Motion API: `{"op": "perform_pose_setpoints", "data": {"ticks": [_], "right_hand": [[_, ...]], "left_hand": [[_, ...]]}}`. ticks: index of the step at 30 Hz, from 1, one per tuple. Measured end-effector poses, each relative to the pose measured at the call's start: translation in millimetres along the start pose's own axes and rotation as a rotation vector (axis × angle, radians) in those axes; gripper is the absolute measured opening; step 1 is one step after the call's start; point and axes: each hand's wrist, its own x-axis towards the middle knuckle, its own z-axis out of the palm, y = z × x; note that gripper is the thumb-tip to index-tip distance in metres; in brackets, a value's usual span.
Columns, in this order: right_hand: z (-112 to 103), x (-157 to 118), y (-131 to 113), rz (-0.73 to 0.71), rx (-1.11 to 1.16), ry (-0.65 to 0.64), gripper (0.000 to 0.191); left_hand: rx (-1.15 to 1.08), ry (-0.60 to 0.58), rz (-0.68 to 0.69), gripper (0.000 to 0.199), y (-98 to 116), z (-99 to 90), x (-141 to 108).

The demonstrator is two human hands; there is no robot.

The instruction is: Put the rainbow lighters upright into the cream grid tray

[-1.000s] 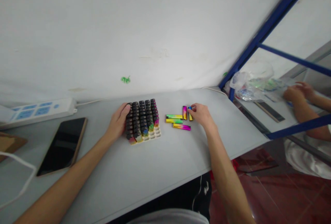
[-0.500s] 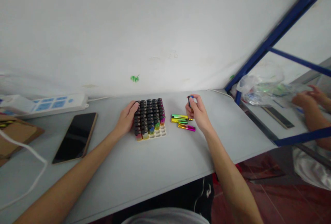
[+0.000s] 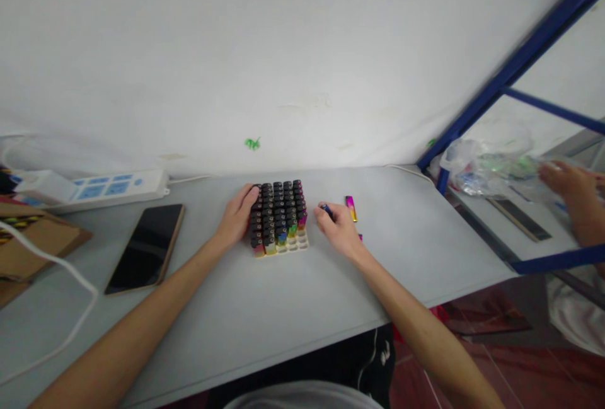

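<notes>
A pale tray stands on the grey table, filled with several upright lighters with black tops; some front-right holes hold nothing. My left hand is closed around the tray's left side, thumb on the upper left lighters. Just right of the tray, my right hand is closed on a lighter whose blue end shows above the fingers. A pink and yellow lighter lies beyond that hand, and the pink end of another peeks out at its right; more may be hidden beneath it.
A black phone, a white power strip, a cardboard box and a white cable are at the left. At the right stand a blue metal frame, plastic bags and another person's hands.
My right hand has moved left and down toward the tray, over where loose lighters lay. One pink and yellow lighter now lies farther back at a steeper angle. My left hand stays on the tray.
</notes>
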Motion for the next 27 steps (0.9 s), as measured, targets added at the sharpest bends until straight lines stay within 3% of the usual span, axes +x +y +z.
{"op": "perform_pose_setpoints", "data": {"ticks": [5, 10, 13, 17, 22, 27], "right_hand": [[-1, 0, -1, 0.003, -0.021, 0.029, 0.052], [-3, -1, -2, -0.039, -0.005, -0.008, 0.041], [-7, -3, -9, -0.171, -0.053, -0.034, 0.038], [-13, -6, -19, -0.344, -0.200, 0.039, 0.036], [-12, -11, -18, -0.219, -0.238, -0.099, 0.047], [0, -14, -11, -0.149, -0.149, -0.263, 0.045]], "left_hand": [[0.010, 0.010, -0.010, 0.041, 1, 0.1, -1], [-0.007, 0.014, 0.005, 0.041, 0, 1.2, -1], [-0.005, 0.007, 0.017, 0.041, 0, 2.0, -1], [0.015, 0.012, 0.016, 0.042, -1, 2.7, -1], [-0.009, 0.013, 0.046, 0.041, -3, 2.8, -2], [0.010, 0.019, 0.043, 0.043, -4, 3.5, -1]]}}
